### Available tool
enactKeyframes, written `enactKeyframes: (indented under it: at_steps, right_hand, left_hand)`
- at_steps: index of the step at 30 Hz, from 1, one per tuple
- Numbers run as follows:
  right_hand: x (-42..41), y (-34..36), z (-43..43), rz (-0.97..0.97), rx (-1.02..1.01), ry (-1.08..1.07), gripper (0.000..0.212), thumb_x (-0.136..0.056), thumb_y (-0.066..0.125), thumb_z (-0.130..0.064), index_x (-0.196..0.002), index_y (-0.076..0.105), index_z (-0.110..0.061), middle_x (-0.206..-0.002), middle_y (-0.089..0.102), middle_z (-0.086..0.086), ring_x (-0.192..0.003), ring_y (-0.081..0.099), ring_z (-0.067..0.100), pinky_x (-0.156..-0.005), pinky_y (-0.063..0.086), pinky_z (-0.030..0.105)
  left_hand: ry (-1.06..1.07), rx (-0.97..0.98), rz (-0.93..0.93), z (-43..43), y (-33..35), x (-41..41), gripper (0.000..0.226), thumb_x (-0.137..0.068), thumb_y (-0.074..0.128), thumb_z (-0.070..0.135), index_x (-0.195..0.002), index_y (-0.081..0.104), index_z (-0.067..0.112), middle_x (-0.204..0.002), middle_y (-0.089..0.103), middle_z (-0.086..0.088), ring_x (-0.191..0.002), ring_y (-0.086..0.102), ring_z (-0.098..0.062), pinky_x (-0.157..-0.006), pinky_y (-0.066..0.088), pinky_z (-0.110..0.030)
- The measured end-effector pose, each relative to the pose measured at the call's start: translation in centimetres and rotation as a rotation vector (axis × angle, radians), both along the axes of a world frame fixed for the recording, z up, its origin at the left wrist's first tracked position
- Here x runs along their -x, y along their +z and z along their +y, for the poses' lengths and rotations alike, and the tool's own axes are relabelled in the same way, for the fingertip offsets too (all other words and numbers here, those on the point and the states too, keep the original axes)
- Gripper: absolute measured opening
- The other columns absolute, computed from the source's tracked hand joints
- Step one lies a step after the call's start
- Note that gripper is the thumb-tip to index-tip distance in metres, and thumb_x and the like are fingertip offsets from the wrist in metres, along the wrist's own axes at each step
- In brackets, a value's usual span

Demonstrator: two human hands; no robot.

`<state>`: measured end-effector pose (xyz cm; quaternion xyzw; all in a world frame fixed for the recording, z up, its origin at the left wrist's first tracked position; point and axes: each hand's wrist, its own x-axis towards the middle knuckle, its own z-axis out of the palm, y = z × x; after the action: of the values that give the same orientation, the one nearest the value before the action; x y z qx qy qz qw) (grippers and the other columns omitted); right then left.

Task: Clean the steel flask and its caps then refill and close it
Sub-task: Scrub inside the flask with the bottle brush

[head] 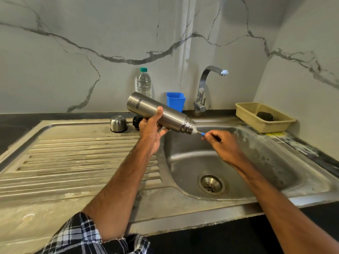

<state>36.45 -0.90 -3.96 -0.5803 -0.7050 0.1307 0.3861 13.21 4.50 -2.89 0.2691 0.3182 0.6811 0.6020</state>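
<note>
My left hand (152, 129) grips the steel flask (146, 107) round its middle and holds it tilted over the sink basin (256, 162), open mouth pointing down to the right. My right hand (222, 142) pinches the blue handle of a bottle brush (201, 133). The brush's white bristles are pushed into the flask's mouth, mostly hidden inside. The steel outer cap (118, 123) stands upside down on the drainboard, and the black inner cap (137, 121) sits beside it, partly hidden behind my left hand.
A tap (205, 85) rises behind the basin, with no water running. A clear water bottle (144, 83) and a blue cup (175, 102) stand at the wall. A beige basket (247, 112) with a dark scrubber sits right. The ribbed drainboard (73, 158) lies left.
</note>
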Motion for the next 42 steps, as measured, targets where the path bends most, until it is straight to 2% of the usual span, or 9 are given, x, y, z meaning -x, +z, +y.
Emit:
enactKeyframes:
  at_steps: [3,8,13,17,22,29,33,37,42]
  right_hand:
    - [0.8,0.3,-0.4,0.003,-0.015,0.011,0.019,-0.102,0.056,-0.023,-0.095,0.074,-0.025,-0.066,0.057,-0.013,-0.057,0.045,0.001,-0.054,0.033,0.016]
    - [-1.5,1.0,-0.5,0.091,0.007,-0.071,0.018,-0.1,0.059,-0.02,-0.096,0.075,-0.016,-0.086,0.07,-0.003,-0.081,0.062,0.011,-0.067,0.045,0.023]
    - [0.7,0.8,-0.9,0.079,-0.044,-0.035,0.022,-0.1,0.059,-0.02,-0.083,0.073,-0.017,-0.065,0.061,-0.004,-0.055,0.051,0.001,-0.052,0.038,0.015]
    - [-1.9,1.1,-0.7,0.152,-0.102,-0.167,0.026,-0.098,0.06,-0.027,-0.079,0.075,-0.016,-0.072,0.07,0.003,-0.07,0.065,0.026,-0.068,0.053,0.042]
    - [0.8,0.8,-0.7,0.115,-0.137,-0.206,0.025,-0.094,0.066,-0.028,-0.07,0.073,-0.023,-0.054,0.058,-0.009,-0.048,0.045,0.008,-0.053,0.034,0.025]
    - [-1.9,1.4,-0.8,0.163,-0.089,-0.297,0.029,-0.095,0.064,-0.03,-0.073,0.075,-0.016,-0.065,0.07,0.006,-0.061,0.061,0.031,-0.064,0.051,0.04]
    - [0.2,1.4,-0.6,0.172,-0.05,-0.216,0.03,-0.095,0.065,-0.031,-0.069,0.073,-0.019,-0.056,0.062,0.0,-0.051,0.046,0.017,-0.056,0.04,0.03]
    - [-3.2,1.9,-0.4,0.274,0.051,-0.253,0.034,-0.094,0.066,-0.035,-0.067,0.074,-0.014,-0.072,0.072,0.015,-0.068,0.06,0.032,-0.079,0.054,0.049]
    - [-1.0,1.4,-0.3,0.208,0.127,-0.176,0.043,-0.097,0.06,-0.042,-0.065,0.072,-0.017,-0.068,0.066,0.018,-0.061,0.049,0.025,-0.066,0.045,0.036]
  left_hand:
    - [-0.023,-0.028,0.027,-0.3,0.4,-0.3,0.042,-0.086,0.079,0.018,-0.121,0.057,0.011,-0.128,0.067,-0.017,-0.12,0.064,-0.032,-0.081,0.062,-0.047]
    - [0.007,-0.059,0.001,-0.2,0.5,0.4,0.035,-0.087,0.077,0.017,-0.116,0.057,0.015,-0.129,0.066,-0.016,-0.121,0.064,-0.032,-0.084,0.06,-0.049]
    - [-0.053,-0.06,0.038,-0.9,0.8,-1.6,0.054,-0.086,0.078,0.019,-0.132,0.054,0.006,-0.13,0.066,-0.015,-0.12,0.064,-0.03,-0.08,0.062,-0.046]
    - [-0.022,-0.063,-0.045,-0.6,1.1,-0.4,0.036,-0.088,0.076,0.015,-0.119,0.057,0.01,-0.128,0.067,-0.018,-0.119,0.065,-0.033,-0.07,0.063,-0.043]
    - [-0.096,-0.052,-0.012,-1.5,0.9,-2.1,0.052,-0.089,0.075,0.016,-0.133,0.051,0.005,-0.131,0.066,-0.017,-0.123,0.063,-0.033,-0.085,0.06,-0.049]
    - [-0.066,-0.074,-0.061,-1.3,1.1,-1.4,0.052,-0.091,0.073,0.014,-0.135,0.05,0.002,-0.129,0.066,-0.019,-0.12,0.065,-0.034,-0.072,0.063,-0.042]
    - [-0.127,-0.097,-0.014,-2.0,1.5,-2.2,0.047,-0.092,0.071,0.013,-0.134,0.052,0.003,-0.126,0.068,-0.016,-0.114,0.068,-0.029,-0.075,0.063,-0.042]
    - [-0.085,-0.108,-0.055,-1.3,1.8,-1.0,0.048,-0.091,0.072,0.011,-0.133,0.052,0.001,-0.127,0.067,-0.019,-0.113,0.069,-0.031,-0.071,0.062,-0.04]
    - [-0.112,-0.074,0.002,-1.7,0.8,-1.9,0.051,-0.092,0.071,0.013,-0.138,0.051,0.002,-0.131,0.066,-0.017,-0.12,0.065,-0.031,-0.076,0.063,-0.042]
